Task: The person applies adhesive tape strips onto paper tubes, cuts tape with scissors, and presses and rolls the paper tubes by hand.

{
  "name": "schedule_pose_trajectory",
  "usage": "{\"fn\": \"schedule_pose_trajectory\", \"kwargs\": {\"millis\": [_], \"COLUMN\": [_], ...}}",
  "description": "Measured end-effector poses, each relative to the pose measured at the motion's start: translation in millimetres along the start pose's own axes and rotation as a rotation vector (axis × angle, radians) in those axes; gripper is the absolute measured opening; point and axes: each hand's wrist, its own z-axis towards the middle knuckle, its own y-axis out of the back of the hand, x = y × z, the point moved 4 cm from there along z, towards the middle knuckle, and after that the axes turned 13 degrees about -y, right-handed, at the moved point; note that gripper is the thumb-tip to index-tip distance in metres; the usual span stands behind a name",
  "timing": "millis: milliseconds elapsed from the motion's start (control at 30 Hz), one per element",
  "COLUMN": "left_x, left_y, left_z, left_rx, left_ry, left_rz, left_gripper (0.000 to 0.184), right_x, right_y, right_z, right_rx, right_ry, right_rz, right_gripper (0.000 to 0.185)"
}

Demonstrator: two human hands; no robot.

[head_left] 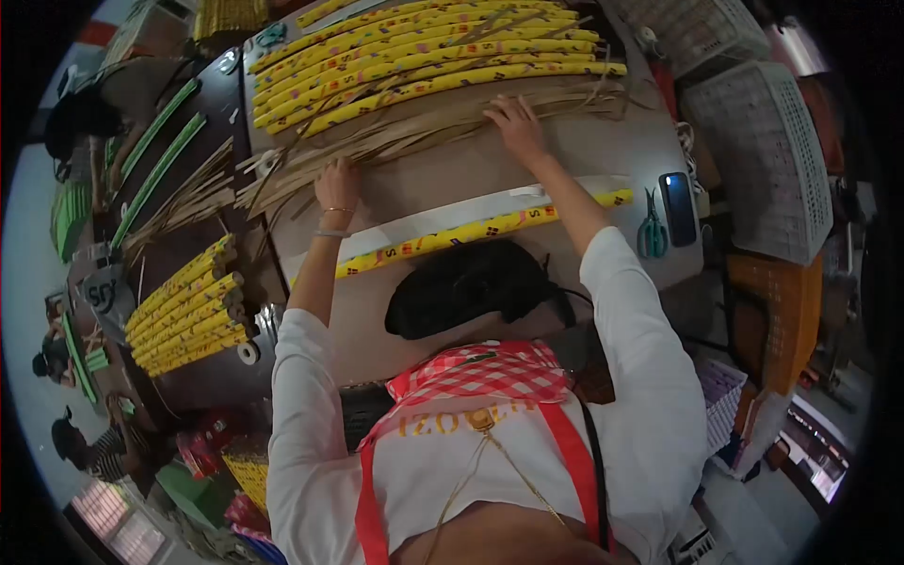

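Observation:
My left hand (337,185) rests at the left part of a bundle of thin brown strips (405,141), its fingers curled onto them. Over the right part of the same strips, my right hand (516,124) lies with its fingers spread. Behind the strips, several yellow printed rolls (424,71) lie side by side. Nearer my body, a long white strip (414,218) lies behind a single yellow printed roll (443,240), which passes beneath my forearms. A black cloth pouch (471,287) sits in front of that roll.
Teal scissors (652,234) and a phone (677,208) lie at the table's right edge. White plastic baskets (758,160) stand beyond it. More yellow rolls (184,315) are stacked on the left table. Other people, one in a striped shirt (108,459), are at the far left.

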Motion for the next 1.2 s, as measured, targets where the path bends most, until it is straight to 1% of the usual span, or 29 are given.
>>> {"fn": "schedule_pose_trajectory", "kwargs": {"millis": [33, 133, 167, 200, 233, 267, 300, 333, 367, 433, 467, 500, 533, 633, 667, 700, 767, 800, 867, 900, 967, 1000, 1067, 1200], "left_x": [-5, -7, -12, -15, -19, -29, -34, -40, -48, -86, -105, -120, -136, -179, -191, -202, -216, -221, -228, -229, -231, -231, -231, -230], "left_y": [-2, 4, 7, 8, 11, 20, 16, 14, 13, 23, 24, 13, 8, -2, -4, -8, -24, -27, -36, -41, -52, -53, -48, -44], "left_z": [4, -6, -9, -14, -17, -25, -34, -39, -44, -51, -54, -56, -55, -43, -37, -30, -19, -17, -13, -12, -13, -13, -14, -14], "left_rx": [0.001, -0.092, -0.075, -0.088, -0.106, -0.134, -0.117, -0.163, -0.208, -0.219, -0.203, -0.214, -0.225, -0.231, -0.223, -0.218, -0.028, -0.023, 0.075, 0.079, 0.145, 0.155, 0.182, 0.186], "left_ry": [-0.022, 0.093, 0.097, 0.121, 0.146, 0.098, 0.106, 0.066, 0.026, -0.065, -0.124, -0.153, -0.175, -0.195, -0.184, -0.179, 0.056, 0.062, 0.13, 0.136, 0.154, 0.16, 0.17, 0.173], "left_rz": [-0.014, -0.115, -0.112, -0.174, -0.237, -0.251, -0.253, -0.331, -0.409, -0.523, -0.565, -0.642, -0.678, -0.708, -0.726, -0.724, -0.659, -0.658, -0.727, -0.727, -0.725, -0.726, -0.684, -0.702], "left_gripper": [0.019, 0.026, 0.026, 0.026, 0.026, 0.027, 0.027, 0.027, 0.027, 0.016, 0.012, 0.006, 0.005, 0.004, 0.006, 0.006, 0.012, 0.012, 0.017, 0.017, 0.017, 0.017, 0.022, 0.023], "right_x": [-1, -2, -8, -12, -14, -14, -19, -26, -31, -47, -48, -48, -48, -44, -44, -43, -36, -33, -28, -28, -26, -25, -19, -14], "right_y": [3, 11, 18, 28, 51, 76, 97, 111, 123, 133, 137, 138, 137, 121, 112, 106, 96, 92, 84, 82, 79, 81, 90, 95], "right_z": [2, 10, 9, 3, 0, -5, -10, -17, -27, -50, -61, -71, -79, -100, -105, -108, -111, -111, -112, -111, -111, -110, -105, -105], "right_rx": [0.001, 0.018, 0.043, 0.074, 0.03, 0.048, 0.153, 0.252, 0.265, 0.444, 0.456, 0.51, 0.561, 0.593, 0.622, 0.628, 0.665, 0.672, 0.675, 0.683, 0.709, 0.719, 0.688, 0.694], "right_ry": [-0.016, -0.056, -0.033, -0.013, -0.012, -0.017, -0.154, -0.29, -0.293, -0.534, -0.535, -0.568, -0.599, -0.57, -0.596, -0.596, -0.605, -0.606, -0.603, -0.604, -0.553, -0.558, -0.489, -0.505], "right_rz": [-0.02, 0.079, 0.147, 0.216, 0.263, 0.27, 0.348, 0.421, 0.424, 0.372, 0.374, 0.45, 0.526, 0.464, 0.554, 0.557, 0.609, 0.611, 0.656, 0.658, 0.669, 0.671, 0.554, 0.569], "right_gripper": [0.022, 0.024, 0.024, 0.024, 0.021, 0.021, 0.021, 0.021, 0.021, 0.023, 0.023, 0.025, 0.028, 0.033, 0.036, 0.036, 0.036, 0.036, 0.038, 0.038, 0.034, 0.034, 0.03, 0.027]}}
